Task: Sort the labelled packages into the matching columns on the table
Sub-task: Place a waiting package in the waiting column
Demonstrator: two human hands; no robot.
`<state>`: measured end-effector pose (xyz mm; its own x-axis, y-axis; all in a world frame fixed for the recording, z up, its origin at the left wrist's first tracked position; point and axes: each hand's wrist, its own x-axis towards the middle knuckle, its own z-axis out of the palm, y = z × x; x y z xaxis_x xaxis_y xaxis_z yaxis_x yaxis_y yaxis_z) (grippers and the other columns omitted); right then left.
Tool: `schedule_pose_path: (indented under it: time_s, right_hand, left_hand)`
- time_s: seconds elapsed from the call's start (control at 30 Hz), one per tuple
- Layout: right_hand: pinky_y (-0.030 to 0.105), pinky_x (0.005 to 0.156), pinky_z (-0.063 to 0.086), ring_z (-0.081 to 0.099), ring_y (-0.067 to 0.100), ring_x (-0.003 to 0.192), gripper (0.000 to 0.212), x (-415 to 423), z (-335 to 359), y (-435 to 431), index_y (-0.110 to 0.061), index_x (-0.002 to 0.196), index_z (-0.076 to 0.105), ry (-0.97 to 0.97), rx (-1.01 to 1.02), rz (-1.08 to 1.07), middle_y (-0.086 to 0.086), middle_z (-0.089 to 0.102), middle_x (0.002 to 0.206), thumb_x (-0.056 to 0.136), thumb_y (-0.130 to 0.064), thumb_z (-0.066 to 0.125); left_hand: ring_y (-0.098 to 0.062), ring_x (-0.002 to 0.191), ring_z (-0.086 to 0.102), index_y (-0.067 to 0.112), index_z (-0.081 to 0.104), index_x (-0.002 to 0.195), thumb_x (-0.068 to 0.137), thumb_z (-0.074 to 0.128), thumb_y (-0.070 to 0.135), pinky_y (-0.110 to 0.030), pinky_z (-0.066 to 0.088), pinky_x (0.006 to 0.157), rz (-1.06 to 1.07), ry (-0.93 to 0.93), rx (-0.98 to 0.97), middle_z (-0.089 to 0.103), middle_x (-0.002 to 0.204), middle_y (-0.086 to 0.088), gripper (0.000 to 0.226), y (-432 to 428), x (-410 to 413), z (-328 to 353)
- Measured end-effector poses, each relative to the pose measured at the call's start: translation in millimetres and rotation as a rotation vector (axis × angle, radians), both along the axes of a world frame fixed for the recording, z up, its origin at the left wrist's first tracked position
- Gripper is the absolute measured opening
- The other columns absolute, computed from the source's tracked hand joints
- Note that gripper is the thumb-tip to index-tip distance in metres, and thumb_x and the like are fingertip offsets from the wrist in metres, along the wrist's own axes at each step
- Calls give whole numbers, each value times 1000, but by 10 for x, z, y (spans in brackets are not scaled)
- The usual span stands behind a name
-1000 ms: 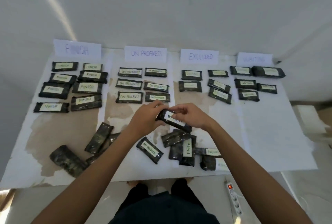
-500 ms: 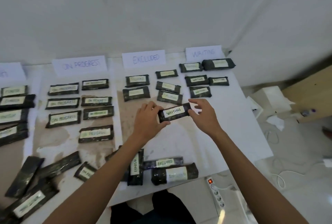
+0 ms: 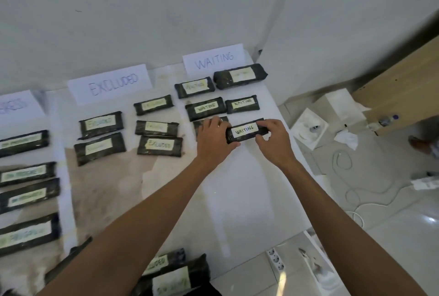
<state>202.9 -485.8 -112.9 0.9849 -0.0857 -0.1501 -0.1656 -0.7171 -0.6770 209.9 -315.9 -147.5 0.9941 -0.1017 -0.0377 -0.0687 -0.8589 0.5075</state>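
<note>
A dark package labelled WAITING [image 3: 245, 130] is held at both ends low over the table, in the third row of the column under the WAITING sign [image 3: 213, 59]. My left hand [image 3: 215, 139] grips its left end and partly covers another package [image 3: 198, 126] beside it. My right hand [image 3: 273, 140] pinches the right end between thumb and fingers. Several WAITING packages [image 3: 205, 108] lie in rows behind. The EXCLUDED sign [image 3: 111, 84] heads the column to the left with its packages [image 3: 159, 145].
ON PROGRESS packages [image 3: 26, 193] fill the far left. Unsorted packages [image 3: 171, 276] lie at the near table edge. The table's right edge [image 3: 294, 153] is close to my right hand. On the floor lie a power strip [image 3: 276, 263], cables and white boxes [image 3: 308, 128].
Both hands carried the WAITING package away from me and to the right, into the WAITING column. My view swung right, so the FINISH column left the frame.
</note>
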Motion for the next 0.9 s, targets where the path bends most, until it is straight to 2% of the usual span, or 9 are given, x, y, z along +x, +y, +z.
schedule_pose_path:
  time_s: [0.17, 0.3, 0.4, 0.53, 0.6, 0.7, 0.8, 0.9]
  right_hand:
    - [3, 83, 32, 53, 11, 95, 36, 273, -248, -385, -6, 120, 61, 40, -3, -41, 10, 50, 124, 84, 0, 60]
    - [5, 93, 26, 50, 22, 119, 38, 365, -390, -485, -5, 123, 60, 70, -52, 16, 11, 47, 133, 85, -2, 60]
    - [10, 99, 24, 44, 21, 126, 40, 366, -428, -489, -4, 127, 57, 92, -76, 43, 10, 41, 140, 87, -6, 60]
    - [27, 109, 31, 42, 24, 130, 45, 288, -379, -414, -6, 130, 55, 51, -126, 90, 10, 40, 142, 85, -7, 60]
    - [32, 111, 32, 41, 25, 131, 45, 214, -305, -321, -6, 129, 55, 19, -131, 120, 10, 41, 142, 85, -7, 61]
    - [27, 108, 31, 42, 23, 129, 43, 34, -149, -132, -7, 130, 55, -6, -110, 182, 9, 43, 140, 87, -8, 61]
    - [19, 101, 28, 44, 21, 126, 42, -217, 38, 100, -9, 131, 54, -14, -105, 265, 8, 45, 138, 89, -10, 59]
    - [17, 99, 30, 48, 18, 122, 40, -523, 216, 354, -10, 130, 55, -38, -91, 332, 6, 48, 135, 90, -10, 58]
  left_hand:
    - [-24, 109, 40, 21, 59, 114, 71, 70, 53, -35, 30, 92, -9, -13, 84, 49, 117, -2, 55, -423, 301, -221]
    - [-26, 109, 38, 20, 60, 113, 73, 67, 54, -36, 28, 95, 12, -14, 163, 46, 118, -3, 53, -529, 391, -296]
    - [-26, 112, 38, 21, 59, 116, 73, 67, 55, -37, 28, 97, 23, 9, 184, 44, 120, -3, 55, -548, 404, -284]
    - [-29, 121, 34, 22, 48, 131, 74, 66, 55, -40, 26, 102, 18, 29, 176, 39, 133, -7, 68, -479, 328, -165]
    - [-29, 122, 35, 22, 49, 131, 78, 63, 52, -41, 25, 102, 18, 21, 162, 41, 133, -7, 63, -375, 225, -48]
    - [-27, 120, 37, 23, 54, 126, 84, 59, 43, -39, 25, 100, -5, 72, 121, 46, 128, -4, 47, -137, -59, 152]
    - [-26, 120, 39, 25, 56, 124, 86, 57, 39, -39, 25, 99, -27, 110, 95, 51, 126, -3, 40, 157, -443, 346]
    - [-27, 118, 44, 24, 57, 122, 87, 57, 35, -40, 28, 98, -33, 142, 36, 54, 123, -3, 36, 460, -868, 499]
